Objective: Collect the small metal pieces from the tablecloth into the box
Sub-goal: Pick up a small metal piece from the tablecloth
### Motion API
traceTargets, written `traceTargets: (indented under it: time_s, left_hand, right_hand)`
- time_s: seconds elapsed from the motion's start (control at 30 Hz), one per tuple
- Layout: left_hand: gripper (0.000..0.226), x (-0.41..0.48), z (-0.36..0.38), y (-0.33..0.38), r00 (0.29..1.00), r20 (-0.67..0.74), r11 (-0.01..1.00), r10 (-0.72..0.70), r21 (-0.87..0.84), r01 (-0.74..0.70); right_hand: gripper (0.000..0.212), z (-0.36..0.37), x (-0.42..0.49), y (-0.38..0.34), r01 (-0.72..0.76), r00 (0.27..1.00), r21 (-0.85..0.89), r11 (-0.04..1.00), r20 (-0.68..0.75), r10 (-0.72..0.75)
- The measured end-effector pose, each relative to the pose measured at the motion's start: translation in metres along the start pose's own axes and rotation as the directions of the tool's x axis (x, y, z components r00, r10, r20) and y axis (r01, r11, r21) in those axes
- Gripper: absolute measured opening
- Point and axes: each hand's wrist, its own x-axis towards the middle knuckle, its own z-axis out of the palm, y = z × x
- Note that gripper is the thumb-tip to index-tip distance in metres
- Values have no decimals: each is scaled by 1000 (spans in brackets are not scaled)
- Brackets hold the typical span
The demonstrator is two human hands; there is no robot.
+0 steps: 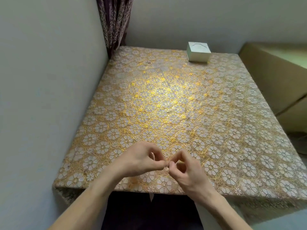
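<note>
Our left hand (141,161), right hand (187,170) pinch tip-to-tip, likely passing tiny piece; cannot tell. Far ahead: white square box (198,52).

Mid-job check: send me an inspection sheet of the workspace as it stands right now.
Surface: gold floral tablecloth, lying flat, with glare at its middle.
Job's things: white box at the far right corner; one dark speck near the far edge, perhaps a piece; others too small to make out.
Clutter: nothing seen.
Grippers: left hand and right hand over the near edge, fingers curled, fingertips meeting in a pinch; what they pinch is too small to tell.
Cables: nothing seen.
Surroundings: wall on the left, curtain in the far corner, cardboard box to the right.
</note>
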Motion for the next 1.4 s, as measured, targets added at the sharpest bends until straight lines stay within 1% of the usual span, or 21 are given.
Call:
traceTargets:
  time_s: [0.07,0.13,0.17,0.23,0.33,0.4,0.5,0.57,0.6,0.63,0.67,0.7,0.73,0.8,0.83,0.9,0.97,1.0,1.13,1.3,1.4]
  left_hand:
    - [11,-2,0,-1,1000,15,993,-17,-119,19]
    - [8,-5,2,-2,999,40,972,-29,-234,38]
    - [8,-6,4,-2,998,54,956,-28,-289,43]
    - [6,-8,8,-2,998,55,937,-23,-347,41]
    - [8,-11,11,-1,997,65,936,-28,-347,49]
    - [7,-14,11,-1,994,109,960,-29,-275,58]
    - [12,-18,7,3,989,148,986,-17,-162,41]
    - [15,-17,7,4,997,80,988,-4,-154,16]
    - [13,-17,7,4,1000,23,983,-6,-185,10]
    - [10,-18,9,2,999,-34,976,-6,-218,-2]
    - [8,-19,12,1,996,-84,971,5,-237,-25]
    - [7,-20,15,-1,993,-117,968,23,-245,-52]
    - [6,-21,18,-4,991,-131,964,37,-255,-69]
    - [5,-23,24,-8,990,-138,953,39,-292,-78]
    - [5,-23,26,-10,989,-143,950,30,-304,-73]
    - [4,-24,30,-12,989,-148,948,25,-310,-71]
    - [4,-26,33,-11,988,-153,947,34,-311,-81]
    - [4,-28,34,-10,986,-161,949,39,-304,-87]
    - [5,-30,36,-7,979,-194,968,56,-228,-101]
    - [6,-32,35,-6,969,-229,987,95,-108,-122]
    - [6,-32,35,-5,966,-241,988,96,-96,-122]
  right_hand:
    - [12,-3,1,-5,-49,999,200,979,0,50]
    - [11,-8,1,-8,-79,997,331,940,27,74]
    - [10,-10,1,-9,-80,997,357,931,49,67]
    - [11,-13,0,-9,-57,996,326,944,78,34]
    - [14,-18,-2,-12,9,997,86,996,80,-16]
    - [15,-22,-4,-15,104,989,-143,984,116,-88]
    - [10,-18,-9,-18,305,952,-481,822,165,-257]
    - [10,-12,-12,-16,350,934,-547,761,148,-324]
    - [11,-11,-13,-16,332,939,-509,794,95,-332]
    - [13,-12,-14,-16,278,955,-403,872,19,-296]
    - [14,-15,-15,-16,194,976,-255,947,-45,-212]
    - [16,-18,-16,-18,108,991,-106,989,-72,-116]
    - [17,-20,-17,-21,40,996,14,999,-78,-39]
    - [18,-22,-21,-20,-48,996,146,988,-70,58]
    - [17,-22,-23,-18,-78,994,163,984,-60,89]
    - [11,-22,-26,-12,-130,990,97,987,-34,133]
    - [18,-21,-29,-8,-161,987,23,987,-13,161]
    - [22,-19,-30,-8,-170,985,27,985,-14,170]
    - [5,-15,-30,-8,-176,984,54,983,-16,177]
    - [5,-14,-26,-10,-244,970,118,963,16,244]
    - [4,-14,-24,-12,-275,961,176,945,43,272]
